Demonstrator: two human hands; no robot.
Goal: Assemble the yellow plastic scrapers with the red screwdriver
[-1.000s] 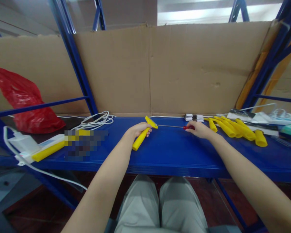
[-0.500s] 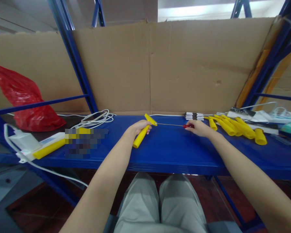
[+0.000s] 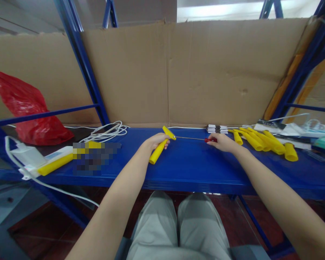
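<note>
My left hand (image 3: 160,140) is closed around a yellow T-shaped plastic tool (image 3: 157,151), whose thick handle points down toward me and whose crosspiece tilts up to the left. A red-handled screwdriver (image 3: 191,138) lies level above the blue table, its handle gripped by the fingers of my right hand (image 3: 219,142). Its long thin shaft runs left, and the tip meets the small metal part at the right end of the crosspiece. Whether the tip sits in a screw is too small to tell.
Several yellow tool pieces (image 3: 271,142) lie right of my right hand. Behind it sits a stack of white and black strips (image 3: 217,129). On the left are a power strip (image 3: 56,155), coiled white cable (image 3: 108,131) and a red plastic bag (image 3: 40,112). A cardboard panel (image 3: 206,72) stands behind.
Both hands keep their grips and stay nearly in place, with the screwdriver still against the yellow tool. The whole view has shifted very slightly.
</note>
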